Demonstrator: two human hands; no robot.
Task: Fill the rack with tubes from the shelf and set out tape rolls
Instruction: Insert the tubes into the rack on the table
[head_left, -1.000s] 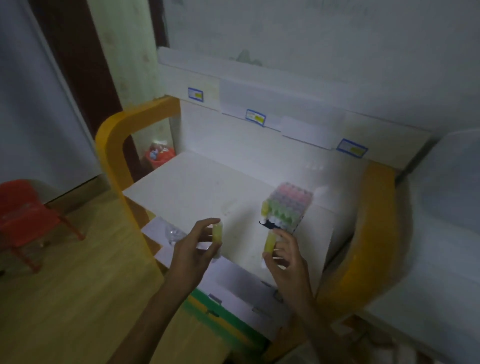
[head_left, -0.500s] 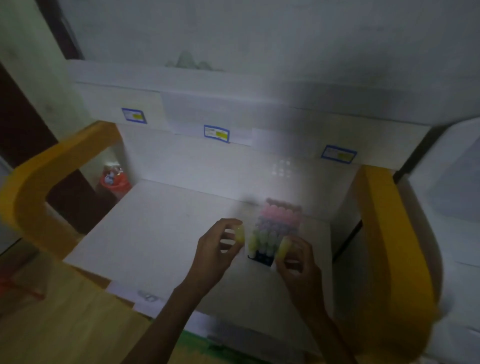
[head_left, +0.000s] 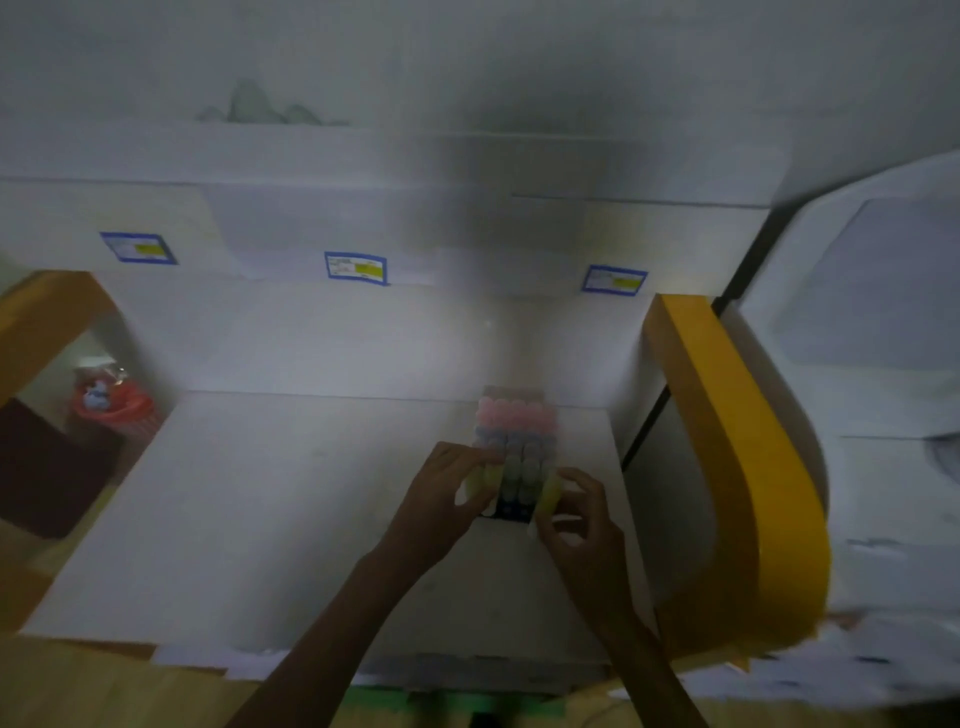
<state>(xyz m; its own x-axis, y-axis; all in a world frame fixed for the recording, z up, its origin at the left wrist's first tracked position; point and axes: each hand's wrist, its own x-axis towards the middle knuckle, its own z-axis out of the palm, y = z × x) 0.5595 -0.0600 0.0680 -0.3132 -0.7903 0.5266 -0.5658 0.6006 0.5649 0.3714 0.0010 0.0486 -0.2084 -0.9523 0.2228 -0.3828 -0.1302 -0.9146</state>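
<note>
A dark tube rack stands on the white shelf surface, right of middle, packed with rows of pink, blue-grey and green-capped tubes. My left hand pinches a yellow tube at the rack's front left corner. My right hand pinches a second yellow tube at the rack's front right corner. Both tubes stand roughly upright over the front row. The view is dim and blurred, and no tape rolls can be made out.
Curved yellow side panels frame the shelf bay left and right. Blue-edged labels sit on the shelf front above. A red bin with items stands on the floor at left. A white appliance is at right.
Both hands have carried their yellow tubes forward from the shelf's near edge to the rack's front corners. My head has moved closer and turned square to the shelf.
</note>
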